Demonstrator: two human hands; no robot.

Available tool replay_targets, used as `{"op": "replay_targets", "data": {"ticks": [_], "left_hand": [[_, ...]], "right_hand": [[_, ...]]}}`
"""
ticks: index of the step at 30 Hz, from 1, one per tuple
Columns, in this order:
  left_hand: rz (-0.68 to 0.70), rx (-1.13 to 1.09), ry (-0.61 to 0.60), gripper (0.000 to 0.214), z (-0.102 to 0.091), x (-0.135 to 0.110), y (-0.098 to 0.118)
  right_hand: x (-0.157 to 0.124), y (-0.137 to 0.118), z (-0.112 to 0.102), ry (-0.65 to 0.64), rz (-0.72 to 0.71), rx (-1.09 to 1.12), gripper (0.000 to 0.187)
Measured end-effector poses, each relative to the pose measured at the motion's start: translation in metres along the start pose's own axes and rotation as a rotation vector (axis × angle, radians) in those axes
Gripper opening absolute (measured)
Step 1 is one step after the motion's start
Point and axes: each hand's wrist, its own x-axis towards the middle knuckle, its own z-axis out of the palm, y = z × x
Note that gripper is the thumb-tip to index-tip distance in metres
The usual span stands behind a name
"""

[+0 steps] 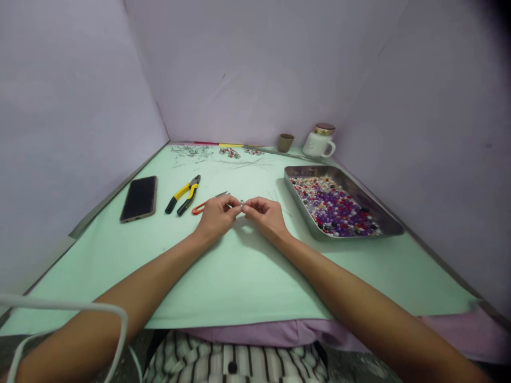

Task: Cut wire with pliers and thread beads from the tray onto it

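Fingertips of my left hand (219, 217) and my right hand (265, 214) meet over the middle of the green cloth, both pinching one tiny shiny piece (241, 202). It looks like a small clear or silvery bead, perhaps on wire, but most of it is hidden by the fingers. Just beyond my left hand lie orange-handled thread snips (198, 209), partly covered by that hand. Pliers with yellow and black handles (184, 196) rest further left. To the right of my right hand stands a metal tray (315, 226) of mixed beads (335, 207), mostly purple, red, white and black.
A phone (139, 198) lies at the left. Along the back are a heap of thin wire pieces (190, 152), red-and-clear beaded pieces (229, 153), a small brown cup (285, 142) and a lidded white mug (318, 142). A white cable (80, 305) crosses near my left forearm.
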Motion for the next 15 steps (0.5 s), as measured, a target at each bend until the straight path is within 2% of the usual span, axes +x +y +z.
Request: {"op": "replay_targets", "data": {"ticks": [15], "left_hand": [[-0.061,-0.164,-0.062,0.010,-0.0069,0.0012,0.0074]], "right_hand": [[0.0014,-0.0006,-0.0020,-0.006,-0.045,-0.037,0.010]]}}
